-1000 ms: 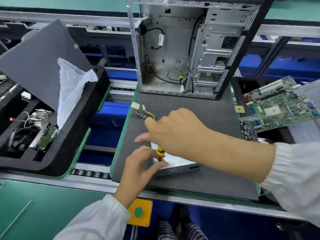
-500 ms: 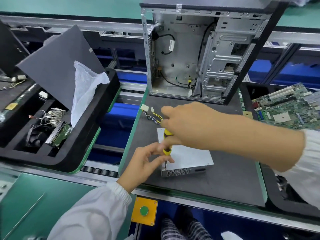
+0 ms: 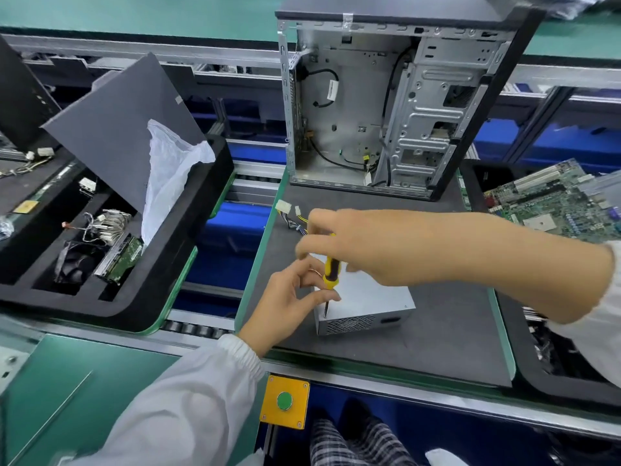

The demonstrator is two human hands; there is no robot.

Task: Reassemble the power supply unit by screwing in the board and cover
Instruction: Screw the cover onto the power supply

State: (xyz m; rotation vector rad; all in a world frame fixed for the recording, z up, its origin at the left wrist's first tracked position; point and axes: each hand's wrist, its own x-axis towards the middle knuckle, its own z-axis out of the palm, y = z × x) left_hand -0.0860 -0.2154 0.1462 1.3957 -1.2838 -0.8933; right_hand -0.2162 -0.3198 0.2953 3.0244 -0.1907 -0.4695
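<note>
A silver power supply unit (image 3: 373, 306) lies on the dark grey mat (image 3: 447, 334), its vented side facing me. Its cables with white connectors (image 3: 284, 207) trail toward the back left. My right hand (image 3: 363, 247) grips a yellow and black screwdriver (image 3: 331, 272) from above, and the tip stands on the unit's near left top corner. My left hand (image 3: 289, 297) pinches the screwdriver's shaft just above the tip with thumb and fingers. Any screw under the tip is too small to make out.
An open empty computer case (image 3: 386, 105) stands upright at the back of the mat. A green motherboard (image 3: 551, 203) lies at the right. A black foam tray (image 3: 111, 270) with parts, a grey sheet and a white bag sits at the left. A yellow box with a green button (image 3: 285, 400) is below.
The view shifted, so the unit now shows more fully. My right hand rose slightly on the screwdriver, exposing more of the handle and shaft. My left hand stays pinched near the tip.
</note>
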